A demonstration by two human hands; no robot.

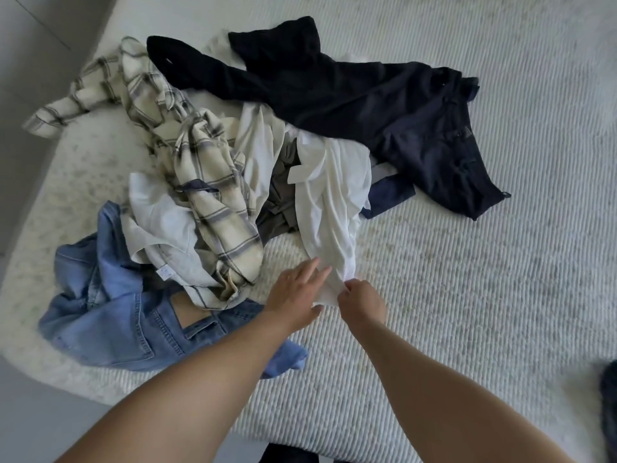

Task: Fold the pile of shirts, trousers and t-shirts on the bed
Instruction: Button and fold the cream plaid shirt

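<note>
A loose pile of clothes lies on the bed (467,295). A white garment (330,208) runs down the middle of the pile toward me. My right hand (362,302) pinches its near edge. My left hand (297,295) lies beside it with straight fingers touching the same white cloth. A cream checked shirt (207,182) sprawls to the left. Blue jeans (110,315) lie at the near left, partly under my left forearm. Dark navy trousers (384,105) stretch across the far side. An olive garment (280,195) shows between the white pieces.
The bed's ribbed white cover spreads wide to the right and toward me. The bed's left edge drops to a grey floor (30,78). A dark object (609,412) sits at the right edge of view.
</note>
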